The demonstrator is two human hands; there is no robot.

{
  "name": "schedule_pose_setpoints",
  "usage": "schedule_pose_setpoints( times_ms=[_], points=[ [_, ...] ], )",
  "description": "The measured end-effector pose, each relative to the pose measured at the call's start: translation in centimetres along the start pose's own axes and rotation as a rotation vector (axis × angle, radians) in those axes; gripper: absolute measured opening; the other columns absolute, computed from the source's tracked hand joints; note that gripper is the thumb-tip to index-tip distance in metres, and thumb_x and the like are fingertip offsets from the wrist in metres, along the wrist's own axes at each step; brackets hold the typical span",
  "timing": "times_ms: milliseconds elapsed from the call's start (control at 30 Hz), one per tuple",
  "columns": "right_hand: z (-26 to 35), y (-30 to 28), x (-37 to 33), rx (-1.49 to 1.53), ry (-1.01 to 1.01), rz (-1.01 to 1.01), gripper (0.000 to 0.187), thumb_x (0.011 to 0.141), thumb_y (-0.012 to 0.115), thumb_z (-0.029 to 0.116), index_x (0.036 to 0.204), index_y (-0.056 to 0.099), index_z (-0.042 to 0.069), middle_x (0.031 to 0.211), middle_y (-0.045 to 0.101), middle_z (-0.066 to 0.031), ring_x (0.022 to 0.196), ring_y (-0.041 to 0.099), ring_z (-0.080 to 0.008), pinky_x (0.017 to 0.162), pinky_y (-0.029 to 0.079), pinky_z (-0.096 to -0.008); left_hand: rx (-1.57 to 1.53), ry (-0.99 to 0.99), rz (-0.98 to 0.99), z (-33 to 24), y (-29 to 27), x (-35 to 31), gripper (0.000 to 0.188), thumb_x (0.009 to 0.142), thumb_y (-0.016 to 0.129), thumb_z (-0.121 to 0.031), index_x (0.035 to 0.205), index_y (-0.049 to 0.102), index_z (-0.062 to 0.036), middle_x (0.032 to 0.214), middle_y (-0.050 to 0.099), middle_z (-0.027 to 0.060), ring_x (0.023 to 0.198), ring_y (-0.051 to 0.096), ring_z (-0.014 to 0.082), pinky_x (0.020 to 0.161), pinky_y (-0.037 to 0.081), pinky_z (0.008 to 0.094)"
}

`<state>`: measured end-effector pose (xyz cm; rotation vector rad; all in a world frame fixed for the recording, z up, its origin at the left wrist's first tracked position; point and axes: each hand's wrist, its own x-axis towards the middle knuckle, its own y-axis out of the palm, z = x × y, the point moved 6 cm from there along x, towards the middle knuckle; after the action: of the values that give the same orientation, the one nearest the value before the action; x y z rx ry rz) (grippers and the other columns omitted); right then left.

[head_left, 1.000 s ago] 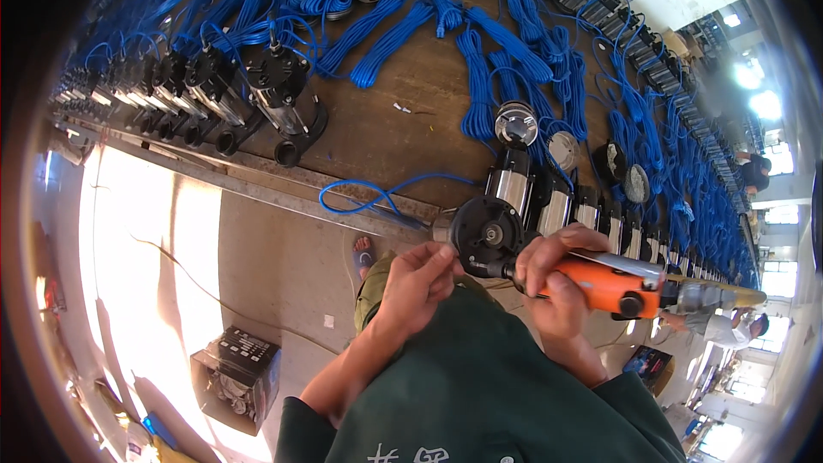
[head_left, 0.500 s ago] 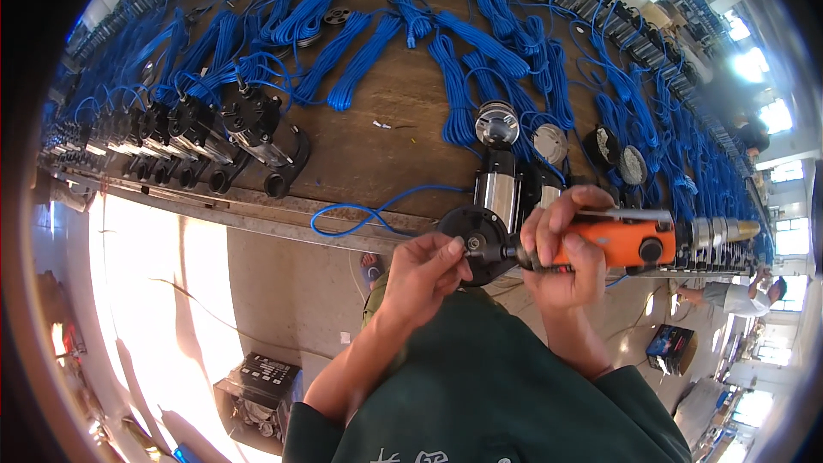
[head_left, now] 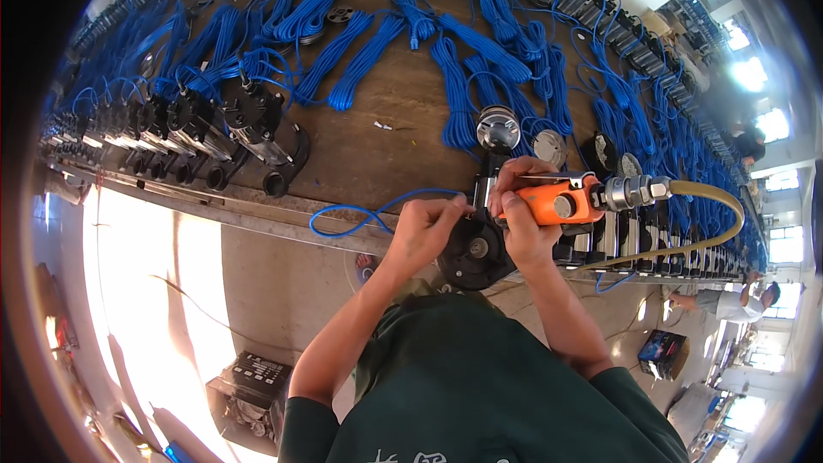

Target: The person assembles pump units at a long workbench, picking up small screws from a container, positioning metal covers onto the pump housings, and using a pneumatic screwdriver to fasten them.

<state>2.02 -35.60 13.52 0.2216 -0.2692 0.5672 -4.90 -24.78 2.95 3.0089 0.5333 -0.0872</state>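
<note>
My right hand [head_left: 527,236] grips an orange air screwdriver [head_left: 542,202], which lies nearly level with its hose end to the right. Its tip is hidden near my left fingertips. My left hand [head_left: 422,236] pinches thumb to fingers just above the black round end [head_left: 480,266] of a pump; what it holds, if anything, is too small to make out. The pump lies on its side, its black end over the table's front edge. Its silver body is mostly hidden by my hands. A loop of blue cable [head_left: 343,221] hangs at the table edge, left of my hand.
A brown table [head_left: 377,150] carries several bundles of blue cable [head_left: 459,90]. Rows of black-and-silver pumps [head_left: 257,124] line its left and far sides. A yellowish hose [head_left: 733,223] curves off at right. Boxes [head_left: 257,377] stand on the floor. Another person [head_left: 746,304] is far right.
The screwdriver has moved up and left, over the pump's body, and its hose now shows. My left fingers have shifted slightly up, off the middle of the black end.
</note>
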Motion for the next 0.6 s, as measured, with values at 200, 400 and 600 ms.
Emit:
schedule_pose_setpoints(
  times_ms=[200, 400, 600],
  points=[
    [-0.8, 0.9, -0.1, -0.054, 0.017, 0.047, 0.027, 0.079, 0.047, -0.008, 0.105, 0.046, 0.001, 0.085, 0.054, -0.0093, 0.065, 0.050, -0.0137, 0.061, 0.046, -0.0279, 0.078, 0.112, 0.099, -0.5, -0.4, -0.3, 0.033, 0.073, 0.067, 0.002, 0.105, 0.061, 0.0028, 0.058, 0.039, 0.0008, 0.054, 0.036, 0.0087, 0.052, 0.035, 0.0265],
    [0.3, 1.4, 0.2, -0.087, -0.027, 0.098, 0.039, 0.079, 0.049, -0.006, 0.117, 0.048, -0.002, 0.090, 0.058, -0.0115, 0.062, 0.051, -0.0122, 0.061, 0.046, -0.0270, -0.351, -0.139, -0.058, 2.6, -1.7, -0.6, 0.026, 0.079, 0.063, 0.002, 0.105, 0.058, 0.0027, 0.068, 0.048, 0.0013, 0.062, 0.045, 0.0104, 0.055, 0.038, 0.0264],
    [2.9, 0.0, -1.2, 0.100, -0.083, 0.009, 0.041, 0.076, 0.051, -0.002, 0.116, 0.048, -0.002, 0.090, 0.058, -0.0143, 0.059, 0.051, -0.0137, 0.062, 0.047, -0.0316, -1.146, -0.488, -0.473, 6.2, -3.9, -5.0, 0.023, 0.090, 0.046, 0.003, 0.112, 0.052, 0.0055, 0.096, 0.058, 0.0134, 0.087, 0.058, 0.0227, 0.080, 0.050, 0.0323]
  ],
)
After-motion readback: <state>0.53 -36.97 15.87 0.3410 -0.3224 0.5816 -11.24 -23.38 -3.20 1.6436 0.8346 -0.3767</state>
